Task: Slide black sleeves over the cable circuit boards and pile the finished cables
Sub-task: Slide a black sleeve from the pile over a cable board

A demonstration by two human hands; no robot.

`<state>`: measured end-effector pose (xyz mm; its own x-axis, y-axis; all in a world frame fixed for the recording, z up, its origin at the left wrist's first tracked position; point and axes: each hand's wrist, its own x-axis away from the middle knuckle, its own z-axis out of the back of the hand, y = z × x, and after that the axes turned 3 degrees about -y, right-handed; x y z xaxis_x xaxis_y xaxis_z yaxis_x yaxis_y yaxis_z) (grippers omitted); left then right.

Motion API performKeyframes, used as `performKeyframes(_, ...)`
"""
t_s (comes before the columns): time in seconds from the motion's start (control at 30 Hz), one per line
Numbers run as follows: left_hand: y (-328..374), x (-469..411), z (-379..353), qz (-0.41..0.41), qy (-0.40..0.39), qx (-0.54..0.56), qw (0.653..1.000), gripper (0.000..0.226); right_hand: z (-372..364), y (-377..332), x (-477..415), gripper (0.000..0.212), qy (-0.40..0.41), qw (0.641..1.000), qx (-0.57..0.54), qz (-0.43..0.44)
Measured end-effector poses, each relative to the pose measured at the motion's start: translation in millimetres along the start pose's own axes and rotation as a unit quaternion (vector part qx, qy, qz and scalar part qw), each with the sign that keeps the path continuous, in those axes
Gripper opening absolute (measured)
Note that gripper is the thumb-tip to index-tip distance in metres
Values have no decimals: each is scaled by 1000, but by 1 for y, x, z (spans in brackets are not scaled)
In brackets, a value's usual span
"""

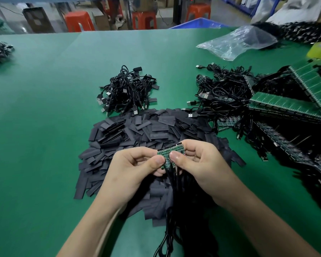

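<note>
green circuit boards [167, 152] above heap of black sleeves [137, 134], finished cables [127, 91] piled beyond

Factory assembly floor — green work mat [44, 108], heaps of cables [126, 91], circuit-board panels [282, 106], red stools [79, 21] beyond

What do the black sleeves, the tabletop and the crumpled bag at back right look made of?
Black sleeves: flat thin tubing, probably heat-shrink plastic; matte, faint sheen. Tabletop: smooth green mat, likely rubber or vinyl; soft glare. Bag: clear plastic film; glossy creases, table shows through.
</note>
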<state>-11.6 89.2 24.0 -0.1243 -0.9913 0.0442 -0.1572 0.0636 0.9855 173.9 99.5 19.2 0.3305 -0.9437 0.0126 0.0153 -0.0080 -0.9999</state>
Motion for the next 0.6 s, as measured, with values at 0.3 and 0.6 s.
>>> performKeyframes(0.3,3,3,1,28,-48,19,998,11,1,5,5,15,-4,997,-68,-39)
performKeyframes(0.6,0,3,2,42,-73,44,995,2,2,1,6,18,-36,991,-117,-61)
